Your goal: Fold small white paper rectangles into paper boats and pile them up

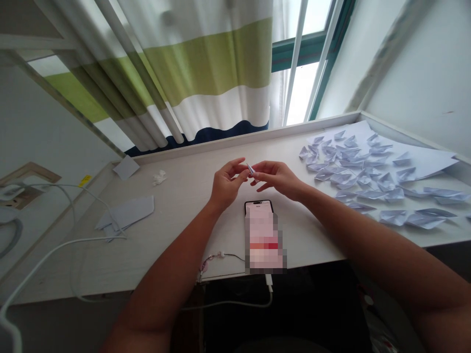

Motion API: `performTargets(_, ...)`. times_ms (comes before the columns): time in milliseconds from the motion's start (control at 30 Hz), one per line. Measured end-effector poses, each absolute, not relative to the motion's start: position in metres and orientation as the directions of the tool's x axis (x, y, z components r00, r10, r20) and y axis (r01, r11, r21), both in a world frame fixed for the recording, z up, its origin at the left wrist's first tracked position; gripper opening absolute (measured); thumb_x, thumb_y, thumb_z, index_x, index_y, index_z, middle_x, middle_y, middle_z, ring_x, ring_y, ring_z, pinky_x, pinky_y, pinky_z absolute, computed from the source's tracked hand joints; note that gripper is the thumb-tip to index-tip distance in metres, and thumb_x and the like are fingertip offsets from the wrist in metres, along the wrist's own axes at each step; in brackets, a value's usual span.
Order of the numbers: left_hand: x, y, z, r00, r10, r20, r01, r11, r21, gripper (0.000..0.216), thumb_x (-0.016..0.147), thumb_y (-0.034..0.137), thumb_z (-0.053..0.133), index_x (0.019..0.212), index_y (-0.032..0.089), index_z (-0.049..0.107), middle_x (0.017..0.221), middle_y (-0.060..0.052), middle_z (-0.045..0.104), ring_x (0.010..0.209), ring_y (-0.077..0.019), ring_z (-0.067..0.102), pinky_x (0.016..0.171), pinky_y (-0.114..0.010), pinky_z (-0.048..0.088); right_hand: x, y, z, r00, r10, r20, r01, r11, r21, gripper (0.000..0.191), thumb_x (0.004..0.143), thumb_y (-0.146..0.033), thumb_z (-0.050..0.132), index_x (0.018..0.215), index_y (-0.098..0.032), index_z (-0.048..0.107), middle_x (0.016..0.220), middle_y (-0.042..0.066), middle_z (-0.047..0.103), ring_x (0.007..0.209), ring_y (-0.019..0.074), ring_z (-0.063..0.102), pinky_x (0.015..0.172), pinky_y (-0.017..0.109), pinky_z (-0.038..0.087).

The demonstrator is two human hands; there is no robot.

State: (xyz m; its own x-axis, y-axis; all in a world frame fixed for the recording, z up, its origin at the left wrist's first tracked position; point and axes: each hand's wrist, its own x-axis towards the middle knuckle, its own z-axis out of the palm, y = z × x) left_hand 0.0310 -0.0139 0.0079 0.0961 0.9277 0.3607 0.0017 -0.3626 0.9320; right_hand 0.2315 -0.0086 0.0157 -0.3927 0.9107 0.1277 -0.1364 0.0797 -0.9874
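Note:
Above the middle of the white desk (184, 196), my two hands meet around a small folded piece of white paper (250, 170). My left hand (228, 182) has its thumb and fingers closed at the paper's left side. From the right, my right hand (276, 177) pinches the same piece between thumb and fingers. The paper stands as a narrow pointed shape, partly covered by fingertips. Just below the hands lies a phone (258, 208) with its screen lit and mostly blurred out.
Several folded paper boats (364, 176) cover the desk's right side, with flat white sheets (423, 152) behind them. At left lie loose paper sheets (128, 213), a small square sheet (126, 167) and a crumpled scrap (159, 177). A white cable (62, 242) loops over the left edge.

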Motion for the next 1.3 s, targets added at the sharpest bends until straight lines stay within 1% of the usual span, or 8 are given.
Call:
performTargets(167,0.033,-0.012,0.006,0.103,0.942,0.320,-0.046,-0.316,0.947,0.038,0.080,0.044,0.091,0.106,0.018,0.083,0.104,-0.008,0.083,0.091,-0.0200,0.076,0.085,-0.037,0.063,0.230,-0.008,0.011,-0.415,0.891,0.185,-0.149,0.134,-0.980,0.047,0.078,-0.053,0.095,0.107,-0.019,0.083,0.097,0.008,0.082,0.094,0.0229,0.078,0.070,0.034,0.069)
performTargets(367,0.032,-0.016,0.011,0.084,0.940,0.330,0.025,-0.333,0.943,0.026,0.080,0.037,0.091,0.095,0.017,0.082,0.099,-0.007,0.082,0.091,-0.0188,0.075,0.088,-0.034,0.061,0.229,-0.006,0.007,-0.388,0.905,0.177,-0.126,0.138,-0.982,0.044,0.076,-0.049,0.096,0.105,-0.020,0.081,0.097,0.006,0.081,0.093,0.0214,0.077,0.077,0.038,0.069)
performTargets(533,0.031,-0.017,0.011,0.063,0.954,0.292,0.035,-0.295,0.955,0.025,0.079,0.037,0.090,0.088,0.016,0.078,0.097,-0.007,0.081,0.090,-0.0192,0.074,0.084,-0.033,0.059,0.229,-0.004,0.006,-0.293,0.928,0.232,-0.040,0.230,-0.972,0.046,0.065,-0.048,0.102,0.088,-0.020,0.074,0.090,0.005,0.078,0.086,0.0213,0.073,0.073,0.037,0.064)
performTargets(633,0.031,-0.016,0.010,0.049,0.965,0.259,0.044,-0.262,0.964,0.027,0.077,0.037,0.091,0.085,0.017,0.076,0.086,-0.005,0.078,0.081,-0.0176,0.072,0.078,-0.031,0.057,0.229,-0.004,0.006,-0.276,0.922,0.272,0.018,0.288,-0.958,0.048,0.068,-0.057,0.099,0.080,-0.020,0.072,0.081,0.004,0.075,0.077,0.0190,0.069,0.070,0.035,0.059)
performTargets(833,0.030,-0.016,0.012,0.110,0.972,0.205,0.000,-0.207,0.978,0.036,0.075,0.036,0.093,0.102,0.017,0.080,0.088,-0.004,0.079,0.080,-0.0163,0.071,0.075,-0.029,0.055,0.229,-0.004,0.003,-0.256,0.910,0.327,0.067,0.354,-0.933,0.053,0.073,-0.071,0.092,0.076,-0.021,0.074,0.075,0.004,0.074,0.069,0.0180,0.063,0.063,0.034,0.051)
performTargets(1000,0.028,-0.013,0.009,0.165,0.973,0.159,0.024,-0.166,0.986,0.036,0.077,0.049,0.092,0.085,0.016,0.081,0.077,-0.005,0.076,0.064,-0.0143,0.062,0.058,-0.028,0.047,0.229,-0.002,-0.001,-0.252,0.902,0.352,0.122,0.390,-0.913,0.046,0.078,-0.065,0.090,0.078,-0.021,0.075,0.076,0.005,0.074,0.070,0.0189,0.064,0.063,0.035,0.053)
performTargets(1167,0.024,-0.008,0.009,0.112,0.976,0.186,0.042,-0.192,0.980,0.033,0.079,0.047,0.090,0.084,0.016,0.081,0.069,-0.005,0.073,0.056,-0.0126,0.056,0.051,-0.027,0.042,0.230,-0.008,0.002,-0.337,0.852,0.400,0.155,0.470,-0.869,0.039,0.075,-0.044,0.095,0.105,-0.025,0.078,0.099,0.005,0.078,0.084,0.0215,0.070,0.077,0.040,0.063)
performTargets(1300,0.023,-0.008,0.010,0.085,0.977,0.197,0.074,-0.203,0.976,0.035,0.077,0.047,0.092,0.084,0.015,0.080,0.075,-0.006,0.077,0.058,-0.0130,0.061,0.048,-0.024,0.043,0.232,-0.011,0.007,-0.436,0.796,0.421,0.163,0.530,-0.832,0.023,0.082,-0.039,0.089,0.100,-0.027,0.083,0.106,0.006,0.078,0.095,0.0245,0.073,0.088,0.046,0.066)
